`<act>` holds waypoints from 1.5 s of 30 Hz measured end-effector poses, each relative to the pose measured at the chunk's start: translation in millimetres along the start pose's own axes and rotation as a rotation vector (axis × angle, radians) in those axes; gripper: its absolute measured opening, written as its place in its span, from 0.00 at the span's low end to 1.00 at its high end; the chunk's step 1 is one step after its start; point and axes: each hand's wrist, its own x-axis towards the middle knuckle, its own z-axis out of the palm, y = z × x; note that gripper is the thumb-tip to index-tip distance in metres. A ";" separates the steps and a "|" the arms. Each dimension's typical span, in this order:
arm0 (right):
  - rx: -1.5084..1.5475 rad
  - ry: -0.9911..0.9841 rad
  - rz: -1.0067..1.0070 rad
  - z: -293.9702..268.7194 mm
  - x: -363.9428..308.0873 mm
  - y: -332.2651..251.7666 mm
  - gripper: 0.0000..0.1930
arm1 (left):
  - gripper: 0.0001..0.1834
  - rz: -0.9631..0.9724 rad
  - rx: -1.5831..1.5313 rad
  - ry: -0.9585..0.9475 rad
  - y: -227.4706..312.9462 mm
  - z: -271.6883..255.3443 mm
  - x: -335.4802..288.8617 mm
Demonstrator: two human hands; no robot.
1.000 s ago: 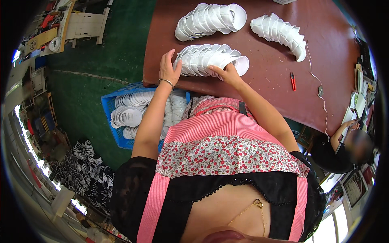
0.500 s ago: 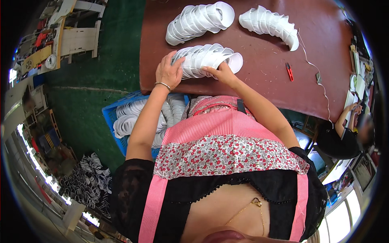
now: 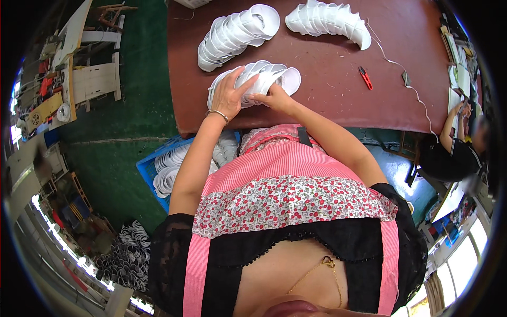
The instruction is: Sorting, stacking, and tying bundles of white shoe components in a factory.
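A stack of nested white shoe uppers (image 3: 262, 68) lies on its side at the table's near edge, between my hands. My left hand (image 3: 230, 99) rests across its left part, fingers stretched over the top and thumb apart. With its fingers tucked into the opening of one upper and the thumb on the near side, my right hand (image 3: 274, 100) grips the stack; those fingertips are hidden. Farther back lie a second stack of white uppers (image 3: 232, 39) and, to its right, a third stack of white uppers (image 3: 327, 21).
On the brown table (image 3: 317, 79) lie red-handled thread snips (image 3: 365, 77) and a white cord (image 3: 401, 66). Below the table's near edge, a blue crate (image 3: 145, 168) holds more white uppers. A dark pile (image 3: 127, 259) sits on the green floor. Another person (image 3: 449, 153) works at the right.
My left hand has slid right and farther over the stack, closer to my right hand. The whole view has shifted, so the table and stacks sit farther left.
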 end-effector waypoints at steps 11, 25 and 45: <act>0.121 -0.110 -0.005 -5.2 -1.6 14.4 0.26 | 0.18 -0.133 -0.001 0.005 11.7 0.4 8.7; 0.170 -0.037 0.133 -35.4 -13.9 8.2 0.19 | 0.20 -0.336 0.014 0.161 26.5 33.2 26.5; -0.470 0.370 0.216 -198.8 -32.7 23.9 0.29 | 0.28 -0.889 -0.027 0.664 144.3 54.9 -88.3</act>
